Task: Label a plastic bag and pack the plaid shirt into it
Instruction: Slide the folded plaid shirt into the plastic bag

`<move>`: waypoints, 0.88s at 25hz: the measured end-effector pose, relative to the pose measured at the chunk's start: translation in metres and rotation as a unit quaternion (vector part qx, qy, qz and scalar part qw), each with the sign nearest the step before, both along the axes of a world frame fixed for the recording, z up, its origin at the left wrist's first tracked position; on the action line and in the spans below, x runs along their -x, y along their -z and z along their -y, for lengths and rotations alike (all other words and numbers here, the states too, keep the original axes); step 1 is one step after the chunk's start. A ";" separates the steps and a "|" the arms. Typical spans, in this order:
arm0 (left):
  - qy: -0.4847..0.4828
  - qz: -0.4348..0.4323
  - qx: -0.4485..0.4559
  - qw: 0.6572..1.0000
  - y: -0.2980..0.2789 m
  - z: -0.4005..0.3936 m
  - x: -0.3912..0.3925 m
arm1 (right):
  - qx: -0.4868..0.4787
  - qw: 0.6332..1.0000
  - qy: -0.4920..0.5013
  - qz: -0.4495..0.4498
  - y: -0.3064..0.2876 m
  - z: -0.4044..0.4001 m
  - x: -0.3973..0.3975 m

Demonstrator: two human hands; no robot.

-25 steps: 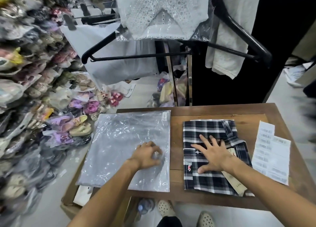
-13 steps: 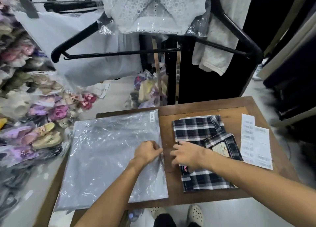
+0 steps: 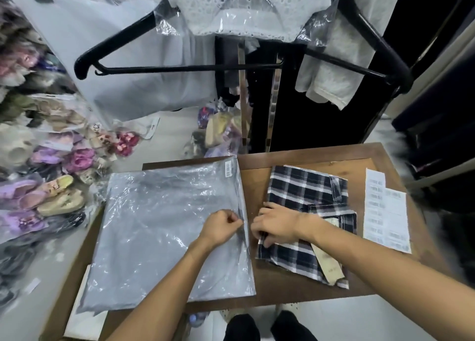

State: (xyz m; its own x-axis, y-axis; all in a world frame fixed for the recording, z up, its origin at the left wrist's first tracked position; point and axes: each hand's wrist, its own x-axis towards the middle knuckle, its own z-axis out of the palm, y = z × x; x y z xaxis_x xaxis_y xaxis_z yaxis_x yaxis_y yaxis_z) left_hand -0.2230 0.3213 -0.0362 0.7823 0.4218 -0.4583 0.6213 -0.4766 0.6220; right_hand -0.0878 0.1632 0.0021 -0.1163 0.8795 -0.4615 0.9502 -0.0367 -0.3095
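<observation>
A clear plastic bag [image 3: 159,227] lies flat on the left half of the wooden table [image 3: 303,158], with a small barcode label [image 3: 228,168] stuck at its far right corner. My left hand [image 3: 222,226] pinches the bag's right edge. To the right lies the folded navy-and-white plaid shirt [image 3: 305,194] with a beige paper tag [image 3: 326,263] on it. My right hand [image 3: 276,223] grips the shirt's left edge, fingers curled under the fabric, close beside the bag's opening.
A sheet of barcode labels [image 3: 385,212] lies at the table's right side. Black hangers [image 3: 180,68] with bagged white garments [image 3: 246,6] hang above the far edge. Piles of bagged sandals [image 3: 51,160] fill the floor on the left. My feet [image 3: 267,325] stand below the near edge.
My right hand slid from flat on the shirt's middle to its left edge and took hold of it. My left hand closed on the bag's right edge.
</observation>
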 end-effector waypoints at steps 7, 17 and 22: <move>-0.004 0.036 0.012 0.999 -0.012 0.002 0.009 | -0.035 0.988 0.118 -0.091 0.003 -0.014 -0.019; 0.017 -0.026 -0.069 0.997 -0.026 0.007 0.002 | -0.113 0.976 0.184 0.021 0.035 -0.016 -0.017; 0.012 -0.055 -0.089 0.994 -0.025 0.020 -0.004 | -0.100 0.986 0.135 0.000 0.031 -0.012 -0.037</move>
State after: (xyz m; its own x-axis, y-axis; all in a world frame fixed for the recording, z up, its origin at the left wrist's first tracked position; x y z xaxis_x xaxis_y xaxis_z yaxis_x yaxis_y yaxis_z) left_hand -0.2191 0.3009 -0.0112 0.7427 0.4851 -0.4616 0.6678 -0.5885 0.4559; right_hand -0.0508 0.1755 -0.0293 0.1347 0.9516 -0.2764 0.9140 -0.2270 -0.3362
